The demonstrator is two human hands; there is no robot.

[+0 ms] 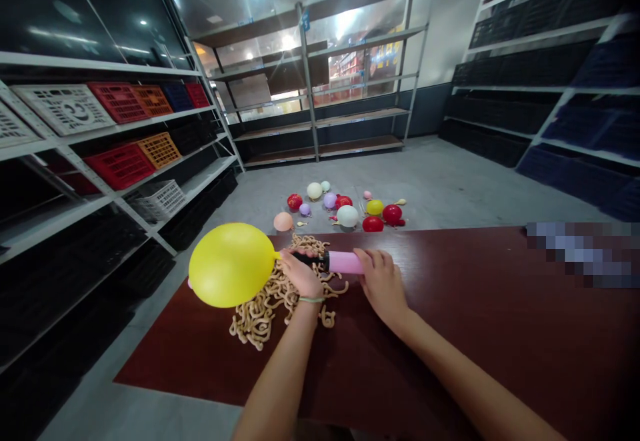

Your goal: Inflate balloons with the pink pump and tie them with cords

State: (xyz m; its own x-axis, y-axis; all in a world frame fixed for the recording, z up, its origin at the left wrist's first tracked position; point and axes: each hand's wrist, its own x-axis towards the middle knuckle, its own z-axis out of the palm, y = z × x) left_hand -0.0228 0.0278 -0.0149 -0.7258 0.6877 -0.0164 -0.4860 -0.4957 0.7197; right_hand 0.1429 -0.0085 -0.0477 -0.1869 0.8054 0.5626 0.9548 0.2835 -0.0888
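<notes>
A large yellow balloon (231, 265), swollen with air, sits at the left on the black nozzle end of a hand balloon pump (345, 262). My left hand (301, 274) is closed around that black end, with the balloon's neck at its fingers. The pink barrel of the pump lies level to the right, and my right hand (383, 284) is wrapped round its far end. Under my left hand, a heap of limp beige long balloons (255, 318) is spread on the dark red-brown table (450, 334).
On the grey floor past the table lie several blown-up balloons, among them a white one (347, 216) and a red one (393, 214). Shelves with crates (120, 164) line the left side. A metal rack (313, 94) stands at the back; dark bins fill the right shelves.
</notes>
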